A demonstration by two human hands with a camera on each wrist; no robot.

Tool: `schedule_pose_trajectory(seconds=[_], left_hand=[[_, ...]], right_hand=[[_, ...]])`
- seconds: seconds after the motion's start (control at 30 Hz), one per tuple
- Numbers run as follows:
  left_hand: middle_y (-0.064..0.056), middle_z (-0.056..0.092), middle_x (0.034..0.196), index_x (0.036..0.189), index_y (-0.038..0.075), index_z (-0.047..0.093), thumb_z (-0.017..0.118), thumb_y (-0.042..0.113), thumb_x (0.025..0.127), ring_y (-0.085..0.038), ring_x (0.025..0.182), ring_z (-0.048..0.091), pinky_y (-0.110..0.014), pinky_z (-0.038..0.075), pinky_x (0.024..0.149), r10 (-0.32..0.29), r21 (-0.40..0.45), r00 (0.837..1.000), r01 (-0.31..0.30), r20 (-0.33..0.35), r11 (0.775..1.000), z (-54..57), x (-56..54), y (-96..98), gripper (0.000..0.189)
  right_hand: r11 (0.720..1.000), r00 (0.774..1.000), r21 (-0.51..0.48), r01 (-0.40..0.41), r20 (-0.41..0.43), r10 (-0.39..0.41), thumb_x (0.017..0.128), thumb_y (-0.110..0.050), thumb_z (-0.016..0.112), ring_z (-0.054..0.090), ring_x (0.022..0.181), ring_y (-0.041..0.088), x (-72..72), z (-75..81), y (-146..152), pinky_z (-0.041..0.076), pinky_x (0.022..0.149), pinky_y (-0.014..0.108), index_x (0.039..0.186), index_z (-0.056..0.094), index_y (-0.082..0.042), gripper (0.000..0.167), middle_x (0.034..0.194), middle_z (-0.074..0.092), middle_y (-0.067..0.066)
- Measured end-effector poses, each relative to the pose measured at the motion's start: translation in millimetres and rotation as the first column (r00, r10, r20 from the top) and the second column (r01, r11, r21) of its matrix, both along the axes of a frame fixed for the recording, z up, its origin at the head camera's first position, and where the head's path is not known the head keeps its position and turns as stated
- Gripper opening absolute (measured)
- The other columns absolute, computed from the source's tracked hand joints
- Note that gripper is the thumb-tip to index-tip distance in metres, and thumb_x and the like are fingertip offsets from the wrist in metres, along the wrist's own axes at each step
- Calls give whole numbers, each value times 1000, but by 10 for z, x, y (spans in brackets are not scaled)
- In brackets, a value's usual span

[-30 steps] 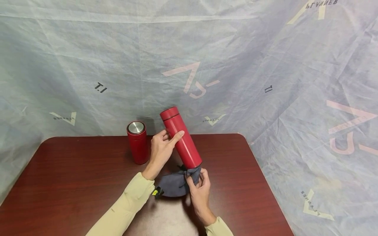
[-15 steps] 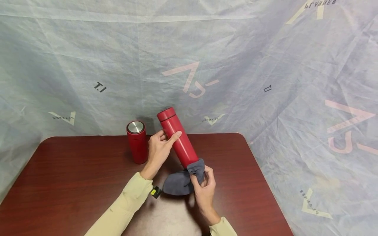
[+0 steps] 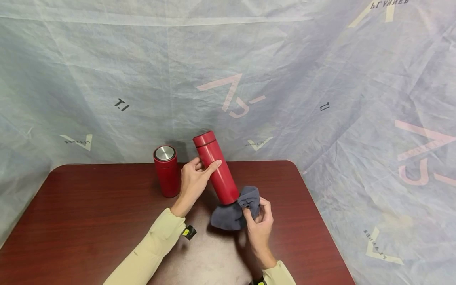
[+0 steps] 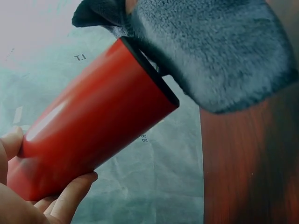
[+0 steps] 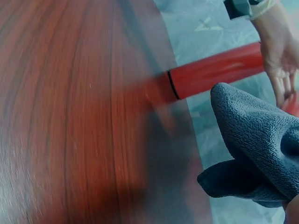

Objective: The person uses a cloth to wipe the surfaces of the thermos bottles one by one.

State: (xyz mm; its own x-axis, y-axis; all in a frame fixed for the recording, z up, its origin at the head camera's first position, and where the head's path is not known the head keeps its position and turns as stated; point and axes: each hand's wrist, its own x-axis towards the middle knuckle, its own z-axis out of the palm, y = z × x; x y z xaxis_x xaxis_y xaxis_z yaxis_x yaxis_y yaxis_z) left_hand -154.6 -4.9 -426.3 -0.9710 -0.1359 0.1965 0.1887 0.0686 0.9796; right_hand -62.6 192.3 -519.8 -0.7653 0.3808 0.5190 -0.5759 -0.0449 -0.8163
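My left hand (image 3: 194, 179) grips a red thermos (image 3: 218, 170) around its middle, fingers behind and thumb across the front. The thermos tilts, its capped end up and to the left, its dark-rimmed base (image 4: 152, 72) down and to the right. My right hand (image 3: 260, 225) pinches a bunched dark grey cloth (image 3: 228, 217) beside that base. Part of the cloth folds up over my fingers and part hangs left under the thermos. In the left wrist view the fuzzy cloth (image 4: 215, 51) overlaps the edge of the base. Most of my right hand is out of its own wrist view.
A second red thermos (image 3: 167, 174) with a silver lid top stands upright on the brown wooden table (image 3: 89, 221), left of my left hand. Behind the table hangs a grey printed sheet (image 3: 142, 79). Black straps with yellow marks (image 3: 189, 232) sit at the sleeve cuffs.
My right hand has moved right and slightly up, drawing the cloth from under the thermos base toward its right side. The left hand keeps its grip with only slight movement.
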Motion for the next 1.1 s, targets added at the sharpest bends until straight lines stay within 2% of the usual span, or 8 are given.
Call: schedule_pose_trajectory(seconds=[0.27,0.5,0.67,0.83,1.0,1.1], left_hand=[[-7,81,96,113,11,76,88,48,88,-21,82,80,-33,65,75,-9,-26,1000,8,-10,1000,-33,-33,10,47],[-6,81,100,116,11,72,91,41,87,-23,84,80,-41,66,78,-15,-68,1000,14,-23,998,-85,-54,17,46],[-4,80,105,122,14,70,94,42,83,-22,88,79,-43,66,81,-32,-100,999,28,-35,995,-134,-66,37,53],[-4,80,112,129,15,68,96,39,82,-21,94,78,-43,65,86,-58,-122,996,50,-62,991,-194,-74,80,60],[-4,78,119,137,13,65,98,33,80,-20,101,77,-43,63,92,-98,-142,992,87,-74,986,-251,-86,127,68],[-6,78,122,143,11,62,99,31,79,-22,104,77,-44,62,95,-119,-150,990,106,-81,983,-280,-96,155,76]], right_hand=[[1000,998,6,28,56,-29,88,23,70,65,115,16,-59,14,190,56,95,21,124,55,21,39,123,65,13],[996,994,64,55,91,-61,92,20,69,66,109,15,-197,5,345,56,89,19,127,54,18,38,122,65,11],[994,993,91,60,98,-69,93,17,70,65,113,15,-313,44,456,55,90,18,127,53,18,38,126,60,10],[989,992,132,62,97,-75,94,14,71,62,119,21,-430,113,567,53,94,20,125,57,14,34,130,55,11],[971,988,217,102,96,-125,94,11,74,59,122,20,-561,197,659,49,98,21,123,62,7,32,132,55,12],[957,985,262,122,88,-150,92,11,74,57,122,17,-637,241,688,46,99,21,122,62,8,32,132,55,15]])
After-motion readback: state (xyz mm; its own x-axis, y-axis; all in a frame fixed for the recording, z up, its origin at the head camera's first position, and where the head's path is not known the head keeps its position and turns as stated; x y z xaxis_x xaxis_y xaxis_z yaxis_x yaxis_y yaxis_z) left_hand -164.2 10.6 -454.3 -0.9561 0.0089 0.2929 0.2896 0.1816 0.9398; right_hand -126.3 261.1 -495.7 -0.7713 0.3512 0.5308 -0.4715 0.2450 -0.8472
